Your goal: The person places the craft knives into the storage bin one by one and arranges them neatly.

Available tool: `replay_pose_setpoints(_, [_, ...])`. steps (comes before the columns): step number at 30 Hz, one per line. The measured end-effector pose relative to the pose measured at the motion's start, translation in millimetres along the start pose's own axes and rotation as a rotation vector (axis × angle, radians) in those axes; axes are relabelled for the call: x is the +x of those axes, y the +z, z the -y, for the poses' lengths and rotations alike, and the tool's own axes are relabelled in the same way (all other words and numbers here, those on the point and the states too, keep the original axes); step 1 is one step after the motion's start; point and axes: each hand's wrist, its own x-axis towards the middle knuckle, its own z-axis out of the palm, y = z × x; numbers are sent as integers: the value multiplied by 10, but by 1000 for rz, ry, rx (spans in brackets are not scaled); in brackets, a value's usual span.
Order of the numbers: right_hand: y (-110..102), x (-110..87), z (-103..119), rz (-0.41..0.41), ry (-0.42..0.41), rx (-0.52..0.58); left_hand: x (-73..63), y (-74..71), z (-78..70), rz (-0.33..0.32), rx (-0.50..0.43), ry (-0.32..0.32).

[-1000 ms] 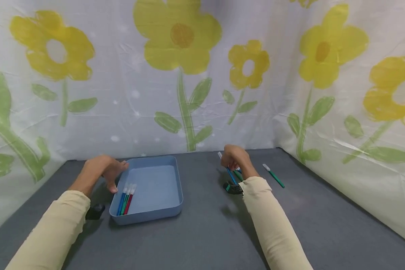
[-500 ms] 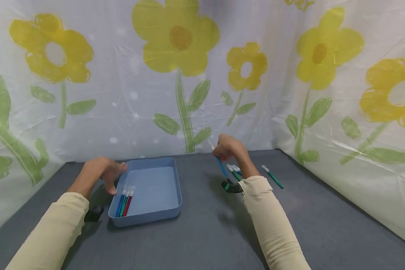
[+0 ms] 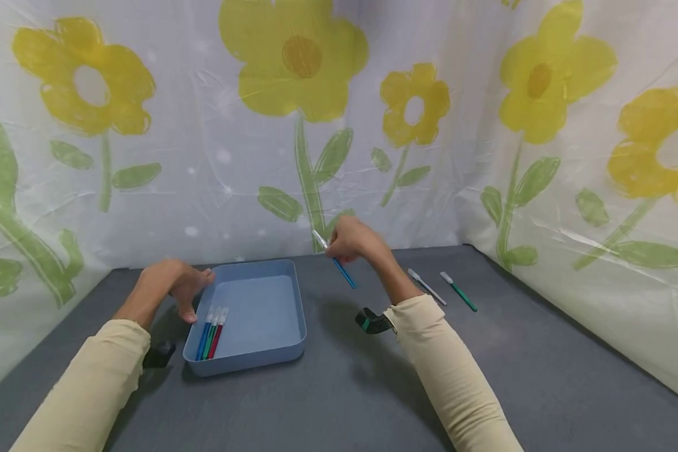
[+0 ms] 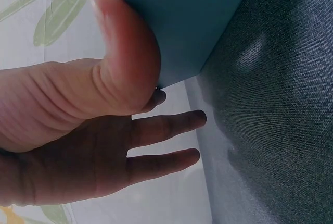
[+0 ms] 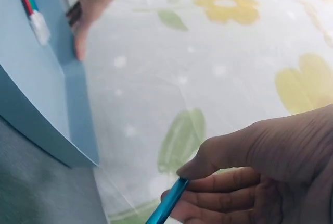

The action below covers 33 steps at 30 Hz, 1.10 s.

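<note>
My right hand (image 3: pixel 353 240) pinches a blue felt-tip pen (image 3: pixel 344 274) with a clear-white cap, raised above the table between the tray and the loose pens. The right wrist view shows its blue barrel (image 5: pixel 167 203) between thumb and fingers. At the back left corner of the blue tray (image 3: pixel 262 361), my left hand (image 3: pixel 181 285) rests against the rim. In the left wrist view the thumb (image 4: pixel 130 52) lies on the tray's outer wall (image 4: pixel 182 21), and the other fingers reach out fairly straight. Blue, green and red pens (image 3: pixel 211 336) lie side by side inside the tray's left end.
On the dark grey table (image 3: pixel 328 402), right of my right forearm, lie a white-capped pen with a pale barrel (image 3: pixel 427 287) and a green pen (image 3: pixel 460 293). A flower-printed white curtain (image 3: pixel 203 157) closes off the back and sides.
My right hand has lifted the blue pen and carried it up and left toward the tray, away from the loose pens. The left hand stays at the tray's corner.
</note>
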Motion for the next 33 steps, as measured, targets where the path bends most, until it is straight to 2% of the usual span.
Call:
replay_pose_setpoints(4, [116,19,128,32,-74,33,-4,-1,15,10,-31,-9])
replay_pose_setpoints(7, [211,37,206,77,-94,93,-4,-1,27,15,-48,-13])
replay_pose_setpoints(11, [396,84,294,125,-77,248,5,-13,40,19,-60,-21])
replay_pose_setpoints(15, [680,129,391,167,-53,391,23,-25,37,31,-103,-39])
replay_pose_setpoints(19, [973,146,473,199,-14,483,47,-26,23,43,-132,-39])
replay_pose_setpoints(23, [1186,134,542,210,32,520,60,-28,23,48,-116,-26])
replay_pose_setpoints(29, [1352,98,621,208,33,503,51,-45,23,59,-136,-21])
replay_pose_setpoints(33, [1396,79,641,269,14,529,42,-39,14,59,-124,-17])
